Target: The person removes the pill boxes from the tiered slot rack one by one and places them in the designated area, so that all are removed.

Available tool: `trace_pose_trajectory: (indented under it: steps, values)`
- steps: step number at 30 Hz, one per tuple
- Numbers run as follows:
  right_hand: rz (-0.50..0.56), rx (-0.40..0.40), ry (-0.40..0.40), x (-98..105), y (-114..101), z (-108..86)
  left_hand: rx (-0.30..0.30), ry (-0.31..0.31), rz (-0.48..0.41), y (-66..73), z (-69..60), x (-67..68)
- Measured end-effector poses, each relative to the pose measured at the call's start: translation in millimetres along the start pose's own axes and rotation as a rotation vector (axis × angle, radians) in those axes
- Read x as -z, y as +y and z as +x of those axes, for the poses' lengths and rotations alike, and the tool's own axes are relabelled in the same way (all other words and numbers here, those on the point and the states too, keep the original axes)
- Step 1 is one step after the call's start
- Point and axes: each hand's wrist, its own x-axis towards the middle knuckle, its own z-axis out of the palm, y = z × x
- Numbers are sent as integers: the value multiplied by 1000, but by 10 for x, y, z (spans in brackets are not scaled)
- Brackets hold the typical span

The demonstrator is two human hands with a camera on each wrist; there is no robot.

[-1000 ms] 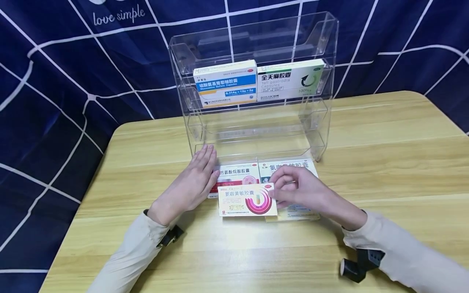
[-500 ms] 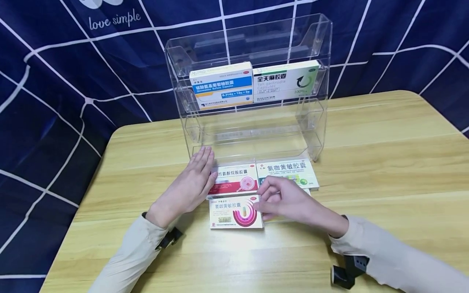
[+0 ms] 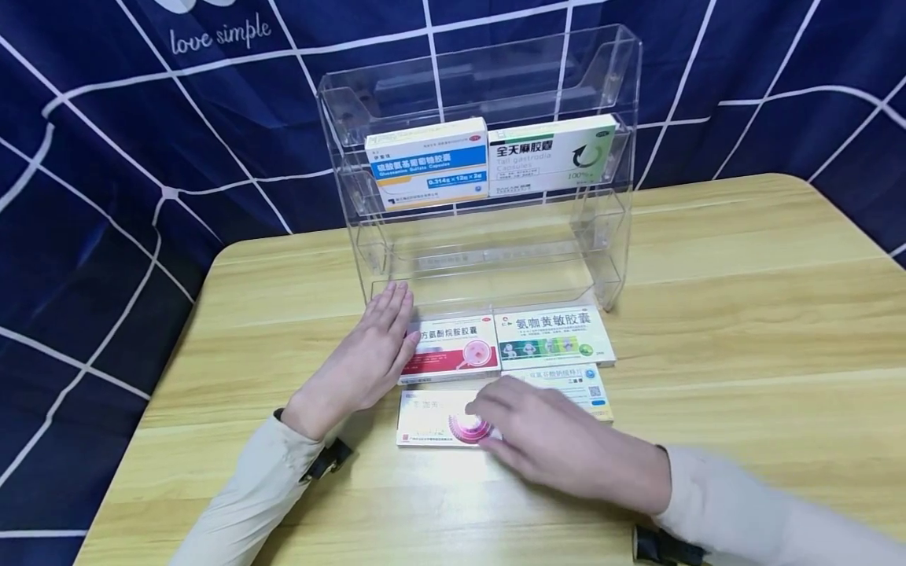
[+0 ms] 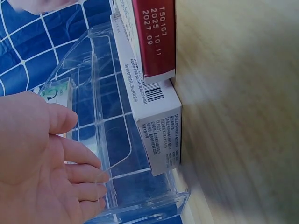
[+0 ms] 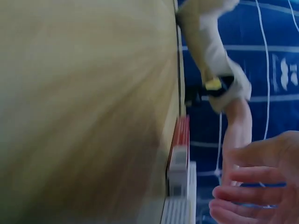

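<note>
A medicine box [image 3: 428, 423] with a pink ring print lies flat on the wooden table, nearest the person. The right hand [image 3: 555, 440], blurred by motion, hovers at its right end; in the right wrist view its fingers are loosely bent with nothing between them. Behind it lie a red-and-white medicine box [image 3: 456, 354], a white-and-green one [image 3: 555, 338] and a yellow-and-blue one [image 3: 593, 393], partly hidden by the right hand. The left hand [image 3: 357, 358] has straight fingers beside the red-and-white box's left end, near the clear rack's front corner. Contact there cannot be made out.
A clear plastic tiered rack [image 3: 602, 244] stands behind the boxes. Its upper tier holds a blue-and-white medicine box [image 3: 428, 167] and a green-and-white one [image 3: 552, 157]. A dark blue curtain [image 3: 750, 71] with white lines hangs behind the table [image 3: 736, 314].
The pink-ringed box went from above the other boxes down toward the person and left onto the table. The right hand then let go of it. The left hand stayed put.
</note>
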Motion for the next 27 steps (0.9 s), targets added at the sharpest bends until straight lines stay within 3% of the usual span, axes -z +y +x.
trace_pose_trajectory:
  steps: [4,9,16,27]
  values:
    - [-202,171,-75,-98,-142,25,4,2,13,3,-10,-11]
    - [-373,236,-118,-183,-251,49,-2,6,3,18,-17,-46]
    - [-400,210,-160,-227,-256,92,4,20,6,7,-21,-33]
    - [-336,148,-182,-219,-230,105,0,8,10,5,-14,3]
